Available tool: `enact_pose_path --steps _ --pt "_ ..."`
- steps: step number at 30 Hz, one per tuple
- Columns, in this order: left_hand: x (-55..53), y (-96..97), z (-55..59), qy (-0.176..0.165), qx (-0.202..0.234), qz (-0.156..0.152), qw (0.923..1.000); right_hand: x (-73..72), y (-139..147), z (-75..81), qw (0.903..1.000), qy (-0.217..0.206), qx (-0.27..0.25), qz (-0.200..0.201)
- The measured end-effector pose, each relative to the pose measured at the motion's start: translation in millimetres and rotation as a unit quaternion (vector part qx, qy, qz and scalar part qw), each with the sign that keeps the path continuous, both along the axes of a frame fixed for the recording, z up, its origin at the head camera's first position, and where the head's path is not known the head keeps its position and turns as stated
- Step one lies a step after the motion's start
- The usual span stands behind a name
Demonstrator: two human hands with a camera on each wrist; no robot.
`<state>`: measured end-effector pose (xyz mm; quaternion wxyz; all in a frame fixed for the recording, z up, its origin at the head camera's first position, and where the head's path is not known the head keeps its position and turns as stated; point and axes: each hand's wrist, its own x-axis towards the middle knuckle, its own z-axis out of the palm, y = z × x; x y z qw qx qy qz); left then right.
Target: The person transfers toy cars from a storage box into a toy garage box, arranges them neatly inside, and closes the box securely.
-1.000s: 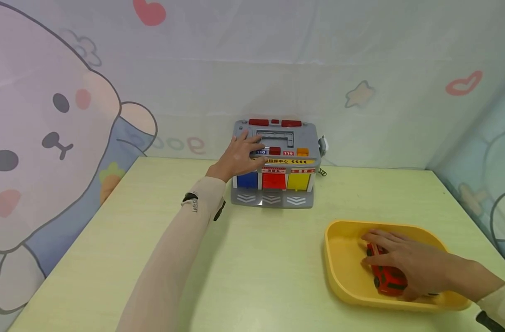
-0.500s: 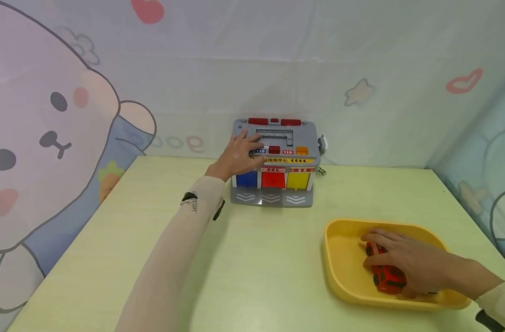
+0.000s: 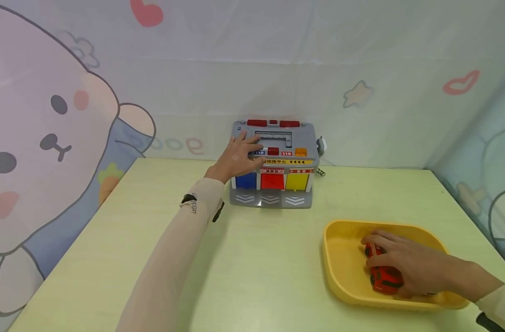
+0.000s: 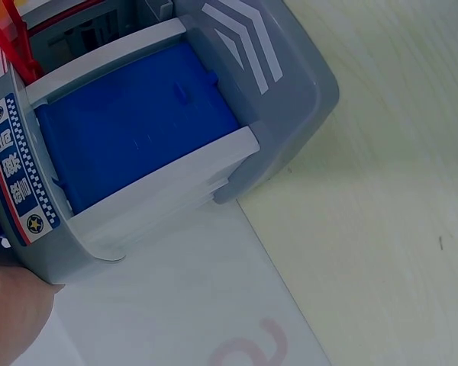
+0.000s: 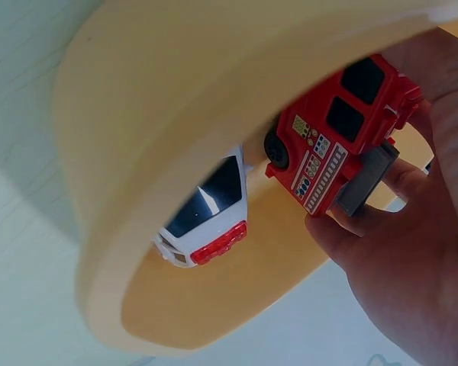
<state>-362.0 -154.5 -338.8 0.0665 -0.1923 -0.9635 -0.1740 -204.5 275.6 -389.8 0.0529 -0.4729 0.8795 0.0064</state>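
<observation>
My left hand [image 3: 237, 157] rests with spread fingers on the grey roof of a toy rescue station [image 3: 304, 138], over its left part. The station's front has a blue door [image 4: 137, 122], a red door [image 3: 272, 181] and a yellow door [image 3: 297, 181], all down. Inside a yellow basin at the right, my right hand [image 3: 418, 263] grips a red toy fire truck [image 5: 328, 130], fingers and thumb around it. The hand hides part of the truck in the head view. Beside it in the basin lies a white toy car [image 5: 210, 202] with dark glass and a red light bar.
The yellow basin [image 3: 334, 276] stands on the pale green table [image 3: 252, 272], its wall around the right hand. Behind the station hangs a printed cloth [image 3: 277, 60]. A grey-white part [image 3: 322, 145] and a coiled cord [image 3: 320, 172] are at the station's right side.
The right fingers and thumb have drawn in slightly on the fire truck, which has shifted a little left. The left hand stays on the roof.
</observation>
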Motion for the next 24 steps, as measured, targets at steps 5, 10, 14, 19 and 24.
enact_pose_path --steps 5,10,14,19,24 --pt "0.5 0.7 -0.8 -0.002 0.002 0.0 1.0 -0.2 -1.1 -0.3 1.0 -0.004 -0.006 -0.001" --pt "0.5 1.3 1.1 0.005 0.003 0.0 1.0 -1.3 -1.7 0.7 0.9999 -0.002 -0.014 -0.005" --pt "0.0 0.8 1.7 0.011 0.002 0.003 0.9999 -2.0 -3.6 2.5 0.9997 -0.015 -0.009 -0.019" --pt "0.5 0.0 1.0 0.009 0.003 0.001 1.0 -1.5 -6.8 3.3 0.9992 -0.027 -0.006 -0.029" --pt "0.2 -0.2 0.3 0.009 0.001 0.0 1.0 -1.5 -8.9 3.6 0.9992 -0.028 -0.007 -0.029"
